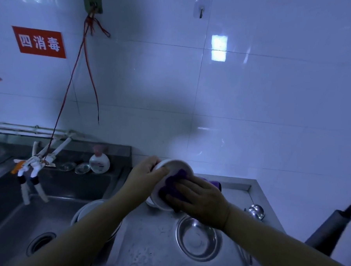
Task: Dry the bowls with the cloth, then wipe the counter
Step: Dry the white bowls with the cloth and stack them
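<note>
White tiles back a steel tabletop (150, 251). Left hand (146, 173) grips a white bowl (167, 185) above it; right hand (202, 203) presses the purple cloth (173, 185) inside. Drying seems underway; a steel bowl (198, 238) and tabletop wiping probably remain.

Head-height view, down over counter (148, 243)

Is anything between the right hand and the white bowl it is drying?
Only the purple cloth: the right hand presses it into the white bowl, which the left hand grips by the rim, tilted above the counter. Nothing else visible stands between them.
</note>
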A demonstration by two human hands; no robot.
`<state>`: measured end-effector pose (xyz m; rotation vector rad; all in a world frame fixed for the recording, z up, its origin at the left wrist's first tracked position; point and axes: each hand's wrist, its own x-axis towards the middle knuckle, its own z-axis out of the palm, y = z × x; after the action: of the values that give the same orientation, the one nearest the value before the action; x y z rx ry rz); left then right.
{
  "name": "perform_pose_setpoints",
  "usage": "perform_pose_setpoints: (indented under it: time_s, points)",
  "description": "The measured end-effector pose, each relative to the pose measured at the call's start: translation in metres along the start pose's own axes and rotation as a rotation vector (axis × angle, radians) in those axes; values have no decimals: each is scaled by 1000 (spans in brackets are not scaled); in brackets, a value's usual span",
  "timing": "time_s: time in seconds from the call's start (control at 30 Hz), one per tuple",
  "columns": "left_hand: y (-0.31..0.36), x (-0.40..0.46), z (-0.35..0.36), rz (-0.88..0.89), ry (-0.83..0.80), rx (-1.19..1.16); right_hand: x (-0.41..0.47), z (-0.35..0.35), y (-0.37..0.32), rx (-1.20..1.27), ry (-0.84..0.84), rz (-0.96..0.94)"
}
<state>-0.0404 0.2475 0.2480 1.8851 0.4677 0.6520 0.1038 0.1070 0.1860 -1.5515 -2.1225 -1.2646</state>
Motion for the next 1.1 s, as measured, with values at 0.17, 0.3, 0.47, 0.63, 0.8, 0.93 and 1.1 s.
perform_pose_setpoints:
  time_s: [0.17, 0.3, 0.47, 0.63, 0.8, 0.93, 1.1]
  points:
    - [1, 3, 9, -50, 131, -75, 13, 8, -34, 15, 51, 259]
    - [2, 1, 19, -52, 198, -171, 34, 17, -72, 41, 153, 533]
    - [5, 7, 3, -95, 1, -73, 20, 6, -46, -3, 141, 266]
    - [15, 16, -20, -244, -227, -78, 14, -9, -13, 19, 84, 11]
    - [6, -3, 18, -85, 51, -329, 44, -9, -26, -8, 169, 395]
    - [-1, -16, 36, 74, 134, -395, 47, -2, -44, 26, 183, 522]
    - [-1, -7, 17, 206, 15, -192, 20, -3, -24, 7, 178, 217]
